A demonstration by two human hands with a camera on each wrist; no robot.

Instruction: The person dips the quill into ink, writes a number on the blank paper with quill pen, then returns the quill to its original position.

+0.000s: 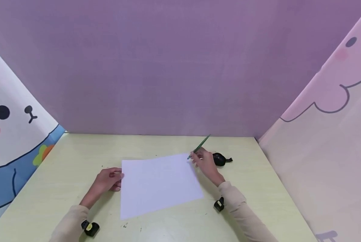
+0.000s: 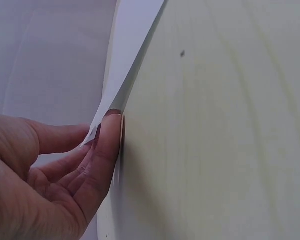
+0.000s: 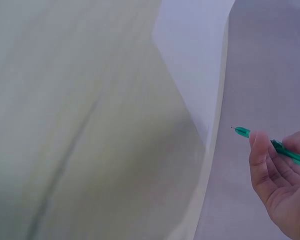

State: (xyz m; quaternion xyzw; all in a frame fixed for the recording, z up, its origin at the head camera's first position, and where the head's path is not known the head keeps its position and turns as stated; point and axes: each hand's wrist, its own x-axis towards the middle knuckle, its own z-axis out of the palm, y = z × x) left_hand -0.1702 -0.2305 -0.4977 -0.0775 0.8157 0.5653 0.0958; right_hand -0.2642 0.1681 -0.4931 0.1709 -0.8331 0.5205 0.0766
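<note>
A blank white sheet of paper point(image 1: 160, 185) lies on the table, its left edge a little raised. At that edge my left hand point(image 1: 107, 179) pinches the paper between thumb and fingers; in the left wrist view the sheet's edge point(image 2: 132, 50) runs up from the fingertips. Near the sheet's far right corner, my right hand point(image 1: 205, 163) holds a slim green pen point(image 1: 202, 142) with its tip pointing down and left. From the right wrist, the green pen point(image 3: 242, 132) shows a fine bare point, apart from the paper.
A black rounded object point(image 1: 219, 159) with a short tail sits just beyond my right hand. The pale table point(image 1: 244, 215) ends at a purple backdrop point(image 1: 159, 67). Printed cartoon panels stand on both sides. Black wrist devices hang at each sleeve.
</note>
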